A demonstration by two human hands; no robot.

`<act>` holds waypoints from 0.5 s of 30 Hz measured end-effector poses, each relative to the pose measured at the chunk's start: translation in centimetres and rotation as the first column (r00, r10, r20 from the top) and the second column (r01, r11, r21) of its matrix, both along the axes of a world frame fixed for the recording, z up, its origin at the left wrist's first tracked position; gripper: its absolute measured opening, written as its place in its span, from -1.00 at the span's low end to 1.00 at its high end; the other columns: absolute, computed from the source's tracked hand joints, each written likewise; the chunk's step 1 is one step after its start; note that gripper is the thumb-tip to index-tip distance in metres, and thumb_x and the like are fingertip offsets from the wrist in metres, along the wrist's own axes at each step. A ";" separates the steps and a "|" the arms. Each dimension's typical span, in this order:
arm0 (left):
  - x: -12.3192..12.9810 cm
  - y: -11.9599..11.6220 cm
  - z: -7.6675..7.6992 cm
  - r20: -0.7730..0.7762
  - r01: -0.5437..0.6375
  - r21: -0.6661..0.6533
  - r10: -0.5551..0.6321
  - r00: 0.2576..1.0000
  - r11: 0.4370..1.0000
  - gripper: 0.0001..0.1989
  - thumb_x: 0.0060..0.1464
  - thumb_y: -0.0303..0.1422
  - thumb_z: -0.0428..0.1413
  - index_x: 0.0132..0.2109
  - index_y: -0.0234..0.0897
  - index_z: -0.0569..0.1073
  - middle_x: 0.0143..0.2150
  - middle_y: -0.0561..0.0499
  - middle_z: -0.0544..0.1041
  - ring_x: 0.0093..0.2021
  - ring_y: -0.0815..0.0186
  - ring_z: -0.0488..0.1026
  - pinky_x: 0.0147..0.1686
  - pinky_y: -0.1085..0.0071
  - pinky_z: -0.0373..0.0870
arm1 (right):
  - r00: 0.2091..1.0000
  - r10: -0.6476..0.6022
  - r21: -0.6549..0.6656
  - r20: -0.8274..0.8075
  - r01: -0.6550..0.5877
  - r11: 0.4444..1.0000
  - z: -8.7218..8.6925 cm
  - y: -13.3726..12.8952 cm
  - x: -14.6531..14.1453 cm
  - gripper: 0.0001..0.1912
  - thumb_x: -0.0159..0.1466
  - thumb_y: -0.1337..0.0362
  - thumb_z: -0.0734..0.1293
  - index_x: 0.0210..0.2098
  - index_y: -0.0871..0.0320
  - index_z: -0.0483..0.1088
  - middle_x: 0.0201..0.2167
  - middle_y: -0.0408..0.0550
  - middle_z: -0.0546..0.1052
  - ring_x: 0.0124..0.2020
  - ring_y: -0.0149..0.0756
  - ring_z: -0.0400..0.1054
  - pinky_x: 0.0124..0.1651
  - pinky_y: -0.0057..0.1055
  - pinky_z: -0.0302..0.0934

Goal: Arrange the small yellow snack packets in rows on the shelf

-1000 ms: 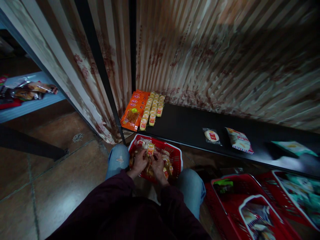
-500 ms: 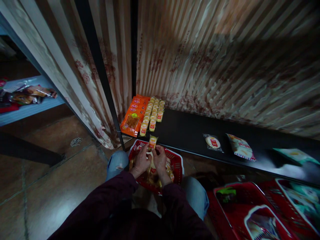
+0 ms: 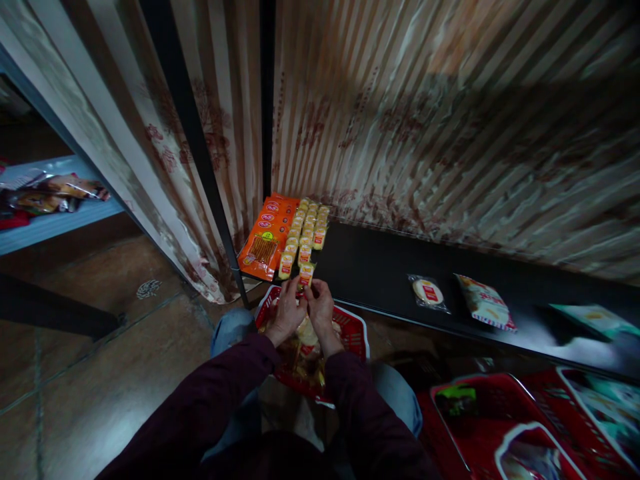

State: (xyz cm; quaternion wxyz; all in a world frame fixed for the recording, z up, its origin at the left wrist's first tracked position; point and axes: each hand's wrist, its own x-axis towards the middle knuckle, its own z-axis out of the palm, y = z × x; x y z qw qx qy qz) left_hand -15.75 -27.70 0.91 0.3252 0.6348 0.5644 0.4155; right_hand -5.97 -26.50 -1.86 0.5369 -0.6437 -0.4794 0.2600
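Note:
Between the fingertips of my left hand [image 3: 287,310] and my right hand [image 3: 321,308] is a small yellow snack packet [image 3: 305,275] with a red label. Both hands are closed on its lower end, at the front edge of the black shelf [image 3: 370,257]. Just beyond it stand rows of matching yellow packets [image 3: 304,230], side by side. Left of these rows lie orange snack bags [image 3: 265,243], overlapping. Under my hands a red basket [image 3: 356,333] with a white rim holds more packets, partly hidden by my wrists.
Farther right on the shelf lie a round wrapped cake [image 3: 429,292], a white-and-red bag [image 3: 485,303] and a green packet [image 3: 595,317]. More red baskets [image 3: 480,393] stand on the floor at lower right. A black post [image 3: 203,157] rises at the shelf's left end.
Both hands have moved forward with the packet, from above the basket to the shelf's front edge, close to the rows. The view has shifted slightly.

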 end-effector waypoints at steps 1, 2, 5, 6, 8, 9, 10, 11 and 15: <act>0.0 0.2 0.0 -0.005 0.001 -0.002 -0.001 1.000 1.000 -0.47 0.00 -0.57 0.00 0.16 -0.27 0.31 0.11 -0.17 0.33 0.13 0.18 0.34 0.16 0.21 0.30 | 1.000 0.000 0.000 0.009 0.000 1.000 0.0 0.2 0.0 -0.77 0.15 0.15 0.27 -0.25 0.14 0.37 -0.28 -0.02 0.53 -0.26 -0.24 0.41 -0.10 -0.28 0.27; 0.0 0.5 0.0 -0.009 0.002 -0.003 -0.002 1.000 1.000 -0.46 0.00 -0.58 0.00 0.16 -0.26 0.31 0.13 -0.17 0.32 0.15 0.18 0.32 0.18 0.22 0.28 | 1.000 -0.002 -0.001 0.017 0.002 1.000 0.0 0.5 0.1 -0.77 0.15 0.15 0.27 -0.25 0.14 0.37 -0.28 -0.02 0.53 -0.26 -0.24 0.41 -0.10 -0.28 0.27; 0.1 1.2 0.0 -0.016 0.003 -0.009 -0.004 1.000 1.000 -0.42 -0.02 -0.61 -0.01 0.18 -0.23 0.30 0.17 -0.14 0.30 0.18 0.19 0.31 0.18 0.25 0.29 | 0.999 -0.019 -0.003 0.038 0.019 1.000 -0.1 1.3 0.1 -0.75 0.15 0.15 0.27 -0.23 0.15 0.36 -0.26 0.00 0.53 -0.24 -0.24 0.41 -0.08 -0.27 0.27; 0.1 1.4 0.0 -0.021 0.004 -0.010 -0.004 1.000 1.000 -0.40 -0.03 -0.62 -0.01 0.19 -0.22 0.30 0.18 -0.14 0.30 0.17 0.20 0.32 0.17 0.26 0.30 | 0.999 -0.023 -0.003 0.046 0.024 1.000 -0.1 1.6 0.0 -0.74 0.15 0.15 0.27 -0.22 0.15 0.36 -0.26 0.01 0.53 -0.23 -0.23 0.41 -0.07 -0.26 0.27; 0.1 1.8 -0.1 -0.040 0.002 -0.001 -0.002 0.999 1.000 -0.40 -0.04 -0.63 -0.02 0.18 -0.23 0.31 0.17 -0.15 0.30 0.15 0.20 0.33 0.17 0.27 0.31 | 0.998 -0.024 0.000 0.063 0.024 1.000 0.0 2.1 0.0 -0.74 0.15 0.15 0.27 -0.21 0.16 0.36 -0.24 0.02 0.53 -0.21 -0.22 0.42 -0.05 -0.25 0.27; 0.1 2.0 -0.2 -0.052 -0.001 0.007 0.001 0.999 1.000 -0.41 -0.04 -0.63 -0.02 0.16 -0.25 0.33 0.16 -0.16 0.31 0.15 0.20 0.34 0.17 0.27 0.31 | 0.997 -0.023 0.001 0.071 0.023 1.000 0.0 2.4 0.0 -0.74 0.15 0.16 0.27 -0.21 0.16 0.36 -0.24 0.02 0.53 -0.21 -0.22 0.42 -0.05 -0.24 0.27; 0.1 2.2 -0.3 -0.065 -0.002 0.015 0.003 0.998 1.000 -0.43 -0.05 -0.64 -0.03 0.15 -0.27 0.34 0.15 -0.17 0.31 0.15 0.20 0.34 0.18 0.27 0.30 | 0.997 -0.023 0.002 0.079 0.023 1.000 0.0 2.6 0.0 -0.74 0.15 0.17 0.27 -0.20 0.16 0.35 -0.23 0.03 0.53 -0.20 -0.22 0.42 -0.05 -0.24 0.27; 0.1 2.3 -0.4 -0.078 -0.002 0.021 0.003 0.997 1.000 -0.44 -0.05 -0.64 -0.04 0.14 -0.29 0.35 0.13 -0.18 0.32 0.14 0.20 0.34 0.18 0.27 0.30 | 0.996 -0.022 0.003 0.085 0.022 1.000 0.1 2.8 -0.1 -0.73 0.15 0.17 0.26 -0.19 0.16 0.35 -0.22 0.04 0.52 -0.20 -0.21 0.41 -0.05 -0.24 0.27; -0.1 2.6 -0.7 -0.127 0.025 0.047 -0.018 0.992 0.999 -0.46 -0.04 -0.66 -0.07 0.12 -0.35 0.35 0.11 -0.21 0.32 0.12 0.19 0.35 0.19 0.24 0.29 | 0.994 -0.020 0.009 0.112 0.019 1.000 0.1 3.4 -0.2 -0.71 0.16 0.19 0.25 -0.15 0.18 0.33 -0.21 0.07 0.50 -0.20 -0.21 0.41 -0.06 -0.24 0.28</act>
